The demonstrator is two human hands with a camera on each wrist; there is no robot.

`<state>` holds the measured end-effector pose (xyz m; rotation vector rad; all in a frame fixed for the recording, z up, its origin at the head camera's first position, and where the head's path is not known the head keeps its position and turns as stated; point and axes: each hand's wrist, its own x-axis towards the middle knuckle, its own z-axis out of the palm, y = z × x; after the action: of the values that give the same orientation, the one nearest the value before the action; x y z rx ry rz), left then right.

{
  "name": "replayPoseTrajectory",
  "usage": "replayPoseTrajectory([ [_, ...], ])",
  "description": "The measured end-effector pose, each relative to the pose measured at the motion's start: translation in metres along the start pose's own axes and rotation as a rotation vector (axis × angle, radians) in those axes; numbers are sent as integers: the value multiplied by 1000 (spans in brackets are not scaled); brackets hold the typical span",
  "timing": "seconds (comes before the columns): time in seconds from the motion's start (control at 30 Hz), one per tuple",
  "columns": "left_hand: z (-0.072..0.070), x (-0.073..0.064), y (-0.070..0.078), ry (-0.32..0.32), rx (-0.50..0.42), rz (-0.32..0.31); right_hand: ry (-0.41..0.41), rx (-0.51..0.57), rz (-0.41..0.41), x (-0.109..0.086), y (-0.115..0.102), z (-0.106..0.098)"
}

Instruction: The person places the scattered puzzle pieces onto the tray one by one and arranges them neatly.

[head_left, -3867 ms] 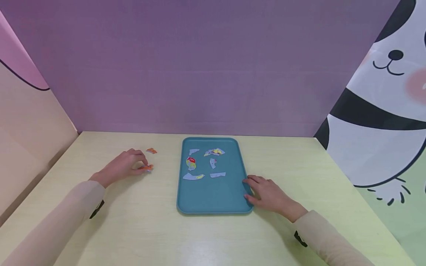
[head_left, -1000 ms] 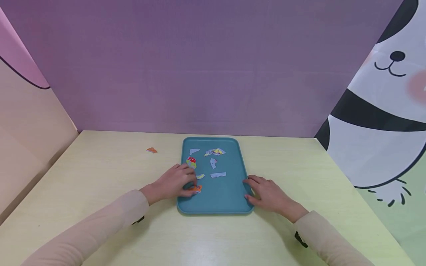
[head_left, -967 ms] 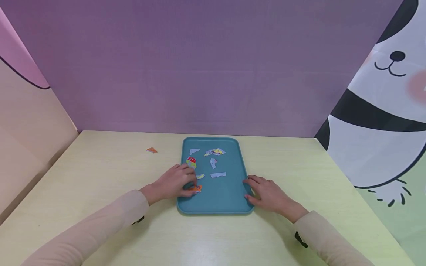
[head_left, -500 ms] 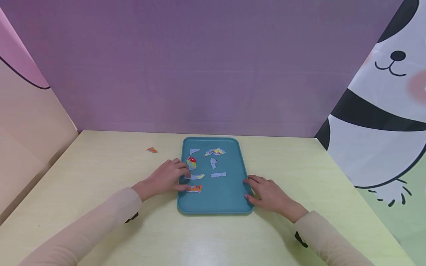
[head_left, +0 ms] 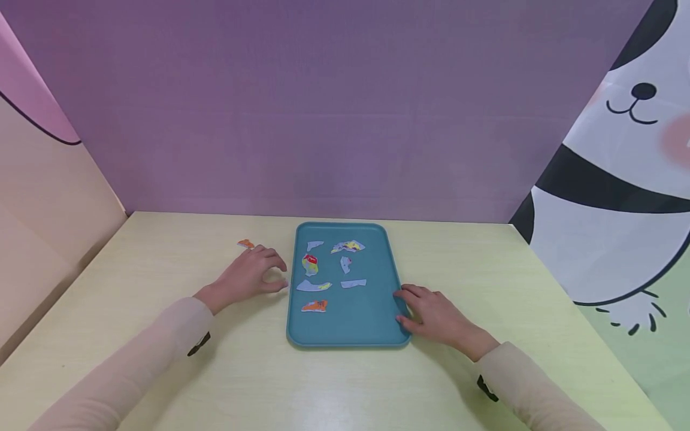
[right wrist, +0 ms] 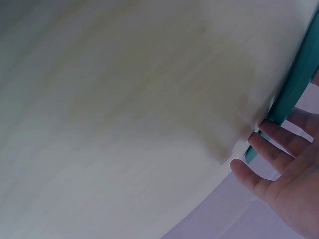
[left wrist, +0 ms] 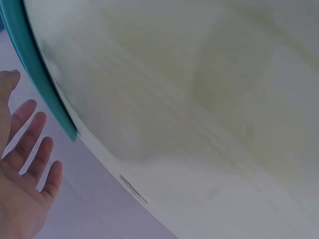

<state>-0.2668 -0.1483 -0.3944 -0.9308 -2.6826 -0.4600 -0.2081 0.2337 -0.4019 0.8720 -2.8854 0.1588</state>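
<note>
My left hand (head_left: pixel 242 278) hovers over the table just left of the teal tray (head_left: pixel 356 326), thumb and fingers apart with nothing between them. In the left wrist view that hand (left wrist: pixel 22 184) shows spread, relaxed fingers. On the tray's lower left lies an orange cut-out piece (head_left: pixel 314 306), flat. A second orange piece (head_left: pixel 245 243) lies on the table behind the left hand, partly covered by its knuckles. My right hand (head_left: pixel 433 314) rests against the tray's right rim; in the right wrist view its fingers (right wrist: pixel 271 154) reach the teal edge, fairly straight.
Several other flat printed pieces lie on the tray: a red-and-yellow one (head_left: pixel 309 264), a pale one with yellow (head_left: pixel 314 287), a white strip (head_left: pixel 353 283), a small white one (head_left: pixel 345 264). A purple wall panel (head_left: pixel 323 120) stands behind the table (head_left: pixel 215 371).
The left hand carried the orange piece from the table to the tray's lower left and let it go. It then drew back leftward off the tray. The right hand has stayed put.
</note>
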Motion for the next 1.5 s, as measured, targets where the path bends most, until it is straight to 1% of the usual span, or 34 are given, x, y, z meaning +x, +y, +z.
replayPoseTrajectory([
  [0.1,-2,-1,-8,28,0,-8,2,1,-2,0,0,1],
  [0.17,-2,-1,-14,34,6,-23,3,0,-2,0,0,1],
  [0.27,-4,-3,-22,13,23,-73,9,-9,-8,0,0,2],
  [0.4,-8,-5,-33,-21,38,-155,18,-16,-14,0,0,1],
  [0.53,-13,-7,-43,-26,41,-202,17,-21,-14,0,0,1],
  [0.73,-17,-8,-56,-15,60,-236,9,-22,-10,0,-1,0],
  [0.83,-19,-8,-61,-3,53,-248,5,-23,-10,0,-1,0],
  [0.97,-20,-8,-67,0,40,-280,3,-19,-10,0,0,0],
  [1.13,-20,-6,-73,-16,61,-324,3,-19,-12,0,1,0],
  [1.5,-16,-3,-84,-47,80,-379,11,-9,-10,0,1,1],
])
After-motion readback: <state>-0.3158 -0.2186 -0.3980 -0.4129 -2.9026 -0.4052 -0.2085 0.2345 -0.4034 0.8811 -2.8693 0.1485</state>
